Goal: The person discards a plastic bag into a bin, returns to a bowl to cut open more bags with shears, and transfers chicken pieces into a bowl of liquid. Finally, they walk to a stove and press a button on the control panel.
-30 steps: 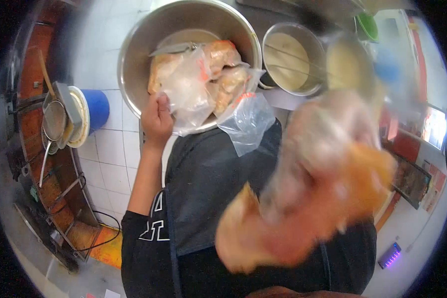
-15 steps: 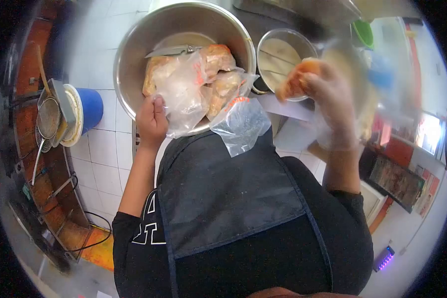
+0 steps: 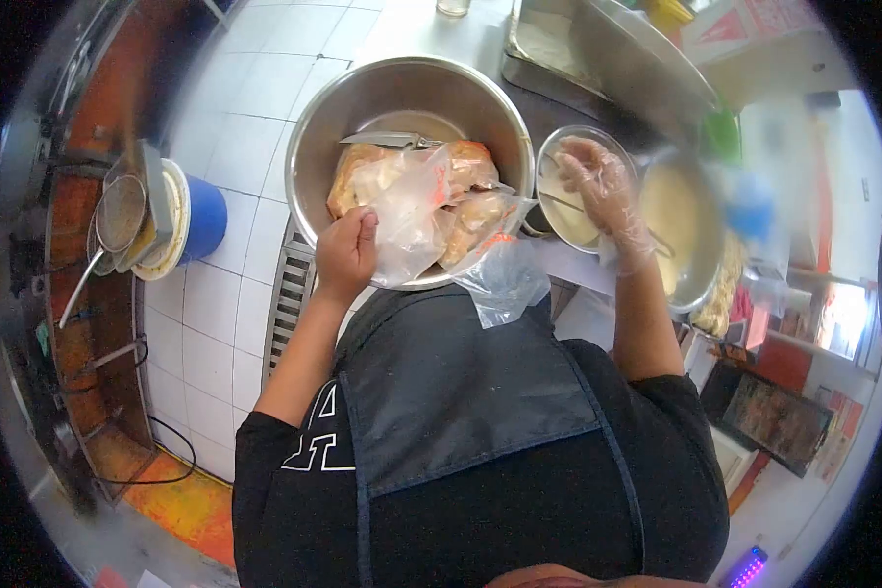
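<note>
A large steel pot (image 3: 307,127) in front of me holds pieces of raw meat, probably chicken (image 3: 358,186), with clear plastic bags around them. My bare left hand (image 3: 348,253) is closed on the edge of a plastic bag (image 3: 407,230) at the pot's near rim. Another clear bag (image 3: 505,284) hangs over that rim. A knife (image 3: 377,140) lies inside, behind the meat. To the right, my right hand (image 3: 603,186), in a clear glove, is over a smaller bowl (image 3: 625,155) of pale liquid. Its fingers are bent but apart, with no meat visible in them.
A larger bowl of pale batter (image 3: 671,196) stands right of the small bowl. Behind them are a metal tray (image 3: 549,73) and a big tilted metal pan (image 3: 647,59). At left, a blue bucket (image 3: 206,220) has strainers (image 3: 122,211) over it.
My right hand has moved back over the small bowl, and the orange-coloured meat piece it held is no longer visible. My left hand still grips the bag. The view has shifted.
</note>
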A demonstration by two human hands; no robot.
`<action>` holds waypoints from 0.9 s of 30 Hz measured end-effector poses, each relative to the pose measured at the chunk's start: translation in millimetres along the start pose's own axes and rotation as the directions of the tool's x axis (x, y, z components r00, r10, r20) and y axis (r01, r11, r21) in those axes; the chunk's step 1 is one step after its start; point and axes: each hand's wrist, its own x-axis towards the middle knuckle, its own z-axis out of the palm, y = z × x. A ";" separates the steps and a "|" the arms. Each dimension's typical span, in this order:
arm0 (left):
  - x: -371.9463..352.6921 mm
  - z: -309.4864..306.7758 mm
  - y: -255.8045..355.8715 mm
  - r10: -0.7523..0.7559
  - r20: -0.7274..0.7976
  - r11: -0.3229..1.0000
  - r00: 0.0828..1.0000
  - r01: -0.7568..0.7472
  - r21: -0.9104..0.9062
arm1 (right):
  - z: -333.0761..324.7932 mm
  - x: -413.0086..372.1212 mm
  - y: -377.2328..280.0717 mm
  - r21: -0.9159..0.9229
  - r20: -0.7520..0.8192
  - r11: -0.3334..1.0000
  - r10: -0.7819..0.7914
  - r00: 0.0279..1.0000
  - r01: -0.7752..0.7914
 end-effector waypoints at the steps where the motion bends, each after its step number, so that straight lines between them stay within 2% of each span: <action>1: 0.2 -2.4 1.6 -0.016 0.029 1.000 0.999 0.015 0.016 | 8.5 0.7 -17.8 -0.032 0.107 0.999 0.038 0.994 -0.035; 2: 0.8 -4.6 3.4 -0.033 0.059 0.999 0.998 0.031 0.032 | 19.1 0.1 -34.4 -0.069 0.212 0.996 0.078 0.974 -0.065; 3: 0.8 -5.3 3.1 -0.010 0.022 1.000 1.000 0.010 0.017 | 33.2 -2.5 -48.1 0.054 0.325 0.998 -0.050 0.944 0.034; 4: 0.8 -5.9 2.7 0.013 -0.014 1.000 1.000 -0.012 0.003 | 50.8 -0.2 -43.0 0.054 0.333 0.998 -0.060 0.941 0.044; 5: -2.2 -1.9 -1.8 -0.012 0.028 1.000 1.000 0.011 0.022 | 71.4 2.2 -26.6 -0.045 0.422 0.955 -0.247 0.872 0.293; 6: -4.6 3.5 -6.8 -0.035 0.068 0.999 0.997 0.033 0.042 | 86.3 5.5 -21.0 -0.117 0.521 0.840 -0.402 0.753 0.529; 7: -7.0 10.6 -13.3 -0.036 0.056 0.998 0.998 0.033 0.045 | 96.4 8.4 -32.5 -0.116 0.523 0.833 -0.411 0.747 0.540; 8: -10.1 18.4 -20.7 0.006 0.019 1.000 1.000 -0.006 0.020 | 105.7 10.0 -46.7 -0.490 0.706 0.582 -0.172 0.687 0.649; 9: -9.1 19.4 -22.7 0.048 -0.018 0.999 0.999 -0.048 -0.003 | 110.5 11.0 -55.7 -0.681 0.732 0.162 0.130 0.669 0.714; 10: -9.3 20.1 -23.7 0.051 -0.027 0.999 0.998 -0.051 0.002 | 114.7 11.3 -52.2 -0.681 0.732 0.156 0.122 0.670 0.716; 11: -10.3 21.5 -23.3 0.072 -0.075 0.997 0.995 -0.075 -0.037 | 121.8 11.6 -42.5 -0.704 0.645 0.372 -0.021 0.764 0.605; 12: -8.3 20.5 -20.8 0.090 -0.127 0.992 0.988 -0.100 -0.072 | 125.2 13.6 -43.7 -0.653 0.516 0.579 -0.133 0.846 0.489; 13: -6.9 16.7 -17.9 0.039 -0.068 0.995 0.997 -0.044 -0.087 | 125.3 16.4 -45.3 -0.648 0.521 0.573 -0.147 0.841 0.501; 16: -4.9 19.4 -16.9 0.062 -0.026 0.995 0.998 -0.063 -0.075 | 135.4 23.9 -45.4 -0.587 0.719 0.457 -0.085 0.690 0.668; 18: -4.4 17.8 -16.6 0.076 -0.019 0.991 0.997 -0.078 -0.112 | 161.4 32.4 -5.3 -0.696 0.664 0.333 -0.037 0.746 0.636; 19: -3.4 13.8 -11.9 0.066 -0.039 0.992 0.997 -0.070 -0.109 | 176.6 42.8 37.2 -0.648 0.703 0.348 -0.069 0.708 0.677; 20: -1.6 9.5 -8.1 0.038 0.009 0.995 0.999 -0.037 -0.096 | 187.2 44.6 56.7 -0.634 0.710 0.354 -0.084 0.699 0.687; 21: -3.7 6.0 -8.6 -0.005 0.057 0.994 0.998 0.011 -0.108 | 192.0 46.0 70.1 -0.411 0.660 0.716 -0.192 0.726 0.564; 22: -2.4 8.3 -6.5 -0.031 0.104 0.990 0.994 0.045 -0.132 | 177.6 35.5 10.8 -0.589 0.678 0.594 -0.007 0.735 0.548; 23: -2.7 13.3 -10.4 0.038 0.057 0.994 0.998 -0.032 -0.106 | 162.7 24.8 -54.1 -0.714 0.671 0.418 0.178 0.720 0.562; 24: -5.5 20.1 -18.8 0.114 0.012 0.989 0.993 -0.113 -0.094 | 172.2 23.8 -37.5 -0.719 0.690 0.230 0.125 0.713 0.656; 26: -6.0 25.2 -22.7 0.099 0.050 0.994 0.994 -0.097 -0.051 | 161.6 31.7 -39.5 -0.617 0.786 0.130 0.050 0.616 0.776; 27: 0.7 10.7 -7.4 0.035 0.060 0.987 0.998 -0.025 -0.160 | 156.1 36.8 -40.0 -0.566 0.824 0.083 0.021 0.566 0.820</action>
